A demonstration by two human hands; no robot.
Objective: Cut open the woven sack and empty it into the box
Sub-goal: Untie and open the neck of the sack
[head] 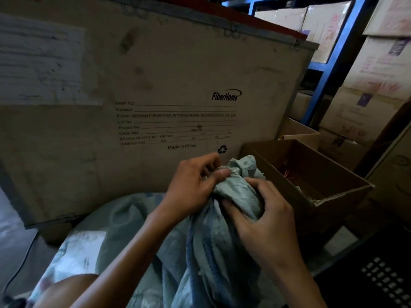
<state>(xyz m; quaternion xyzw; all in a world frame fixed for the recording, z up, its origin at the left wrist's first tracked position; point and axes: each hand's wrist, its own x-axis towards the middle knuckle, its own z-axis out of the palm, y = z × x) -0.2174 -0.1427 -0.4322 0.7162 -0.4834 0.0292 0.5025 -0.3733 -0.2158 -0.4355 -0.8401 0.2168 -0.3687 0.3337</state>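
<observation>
- The woven sack [200, 252], pale blue-green with darker blue stripes, fills the lower centre of the frame, its bulk spreading to the lower left and its gathered neck rising to the middle.
- The neck is bunched and bound with a clear, shiny band; the knotted top [241, 166] sticks up just beside the near left corner of the box.
- The left hand [191, 187] comes up from the lower left; its grip is closed, thumb and fingertips pinching at the shiny band on the left side of the neck.
- The right hand [262, 216] comes from the lower right; its grip is curled shut around the neck just below the knot, fingers pressed into the cloth.
- No cutting tool can be made out in either hand.
- The box [333, 196], an open brown cardboard carton, sits at right of centre, touching or very near the sack's top; thin reddish strands lie inside it, too dim to tell apart.
- Behind both stands a large crate [155, 74] covering the upper left and centre, printed "FiberHome", "SHIP TO" and "Made in China", with a paper label [40, 61] at the upper left.
- At the upper right, blue shelving [333, 52] carries stacked cartons [367, 107].
- A dark perforated crate [382, 278] shows at the lower right corner.
</observation>
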